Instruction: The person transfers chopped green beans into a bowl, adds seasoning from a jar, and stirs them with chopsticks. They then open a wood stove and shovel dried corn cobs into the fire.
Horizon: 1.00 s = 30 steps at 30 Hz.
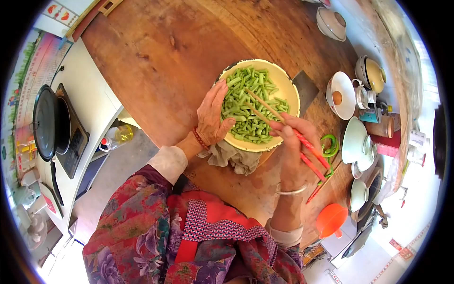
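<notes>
Floral garment (137, 232) lies nearest; bright-green cut beans (248, 120), seemingly uncountable, part-fill one bowl (286, 90); right hand (295, 137) clamps two chopsticks (310, 148); left hand (212, 113), fingers together, steadies it.

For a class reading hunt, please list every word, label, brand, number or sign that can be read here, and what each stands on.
No text can be read with certainty.
Wall poster: rows of small characters, too small and blurred to read.
Oil bottle: no brand or wording can be made out.
Hob: any panel markings are too small to read.
Yellow bowl: no lettering visible.
</notes>
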Each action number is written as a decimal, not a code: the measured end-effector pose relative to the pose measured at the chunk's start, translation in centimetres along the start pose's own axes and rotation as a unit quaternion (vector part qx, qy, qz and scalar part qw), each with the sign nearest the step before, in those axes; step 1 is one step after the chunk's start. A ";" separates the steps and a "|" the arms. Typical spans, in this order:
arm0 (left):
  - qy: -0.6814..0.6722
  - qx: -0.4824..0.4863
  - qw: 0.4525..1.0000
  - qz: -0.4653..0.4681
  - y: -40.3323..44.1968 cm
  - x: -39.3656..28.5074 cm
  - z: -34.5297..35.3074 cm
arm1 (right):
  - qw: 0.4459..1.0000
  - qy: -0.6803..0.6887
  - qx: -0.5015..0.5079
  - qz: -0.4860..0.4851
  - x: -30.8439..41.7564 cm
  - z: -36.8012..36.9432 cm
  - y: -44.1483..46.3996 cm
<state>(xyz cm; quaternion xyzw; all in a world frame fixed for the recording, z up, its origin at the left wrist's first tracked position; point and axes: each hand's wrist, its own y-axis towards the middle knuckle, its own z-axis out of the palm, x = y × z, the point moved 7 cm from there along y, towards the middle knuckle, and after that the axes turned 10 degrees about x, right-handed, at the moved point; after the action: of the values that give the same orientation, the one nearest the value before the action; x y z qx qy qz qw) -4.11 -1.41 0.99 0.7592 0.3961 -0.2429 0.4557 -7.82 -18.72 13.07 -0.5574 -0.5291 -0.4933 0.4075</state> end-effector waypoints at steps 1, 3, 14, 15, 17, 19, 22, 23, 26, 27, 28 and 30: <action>0.000 0.000 1.000 0.000 0.0 0.0 0.0 | 1.000 0.000 0.000 0.000 -0.6 0.6 0.0; 0.001 -0.001 1.000 0.004 -0.1 0.1 0.0 | 0.999 0.044 0.013 0.027 -3.0 1.6 0.1; -0.035 -0.012 0.999 -0.004 -0.3 0.7 0.1 | 0.991 -0.075 0.101 -0.040 0.4 1.6 -0.4; -0.040 -0.017 0.999 -0.008 -0.2 0.8 0.0 | 0.992 -0.074 0.099 -0.041 -0.2 1.9 -0.5; -0.039 -0.018 0.999 -0.008 -0.1 0.7 0.0 | 0.994 -0.009 0.101 0.033 -3.0 2.5 -0.6; -0.040 -0.018 0.999 -0.012 -0.2 0.8 -0.2 | 0.992 0.053 0.089 0.077 -3.3 1.5 -0.3; -0.031 -0.016 0.999 -0.015 -0.2 0.7 -0.2 | 0.998 -0.021 0.049 0.044 -1.9 -1.2 0.4; -0.030 -0.017 0.999 -0.012 -0.1 0.6 -0.2 | 0.997 -0.023 0.050 0.045 -1.1 -1.7 0.4; -0.029 -0.019 0.999 -0.009 -0.1 0.6 -0.2 | 0.987 -0.097 0.131 -0.015 1.5 -2.3 -0.8; -0.029 -0.018 0.999 -0.009 -0.1 0.6 -0.2 | 0.986 -0.097 0.131 -0.014 1.3 -2.4 -1.3; -0.030 -0.018 0.999 -0.009 -0.1 0.7 -0.1 | 0.980 -0.098 0.173 0.016 0.6 -1.8 -1.9; -0.029 -0.021 0.999 -0.001 -0.2 0.7 -0.1 | 0.970 -0.130 0.201 0.035 -0.3 -1.2 -1.9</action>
<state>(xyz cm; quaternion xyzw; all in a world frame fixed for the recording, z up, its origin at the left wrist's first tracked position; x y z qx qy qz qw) -3.86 -0.98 0.44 0.7418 0.3888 -0.2566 0.4824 -9.82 -19.75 12.87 -0.5417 -0.6460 -0.2853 0.4559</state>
